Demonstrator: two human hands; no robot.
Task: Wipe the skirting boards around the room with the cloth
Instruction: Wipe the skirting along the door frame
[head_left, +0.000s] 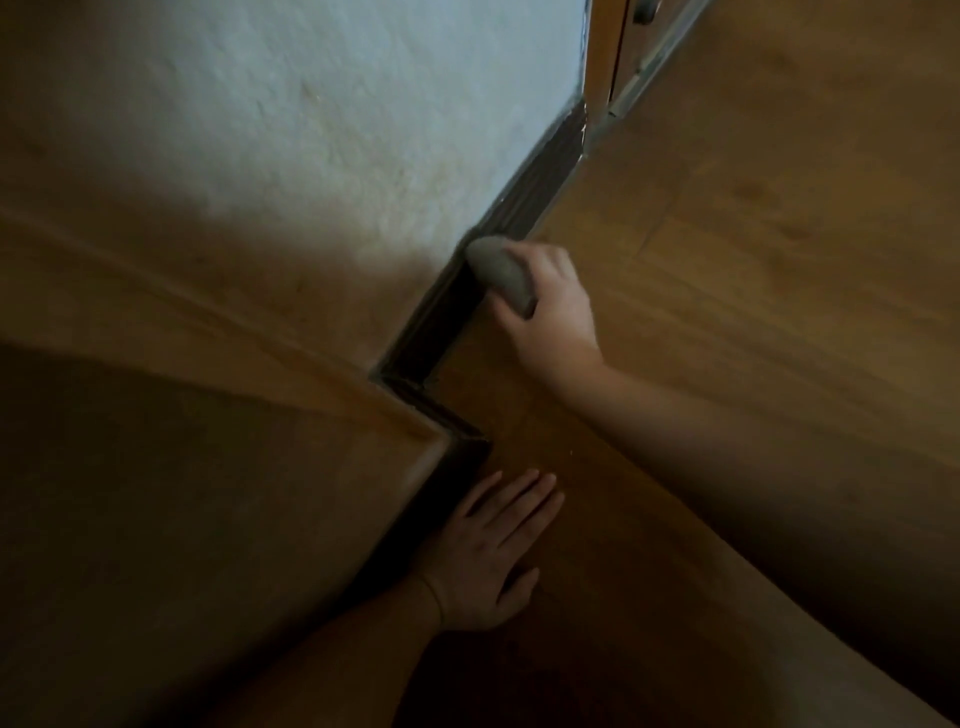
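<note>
A dim room corner shows a wooden floor (727, 260) meeting a pale wall (337, 130), with a dark skirting board (540, 192) along the join. The right hand (550, 306) grips a grey cloth (501, 273) and presses it against the skirting board. The left hand (488, 556) lies flat on the floor, fingers straight, just beside the board.

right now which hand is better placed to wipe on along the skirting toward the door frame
Right. The right hand holds the cloth against the skirting; the left hand lies flat on the floor, holding nothing.
</note>
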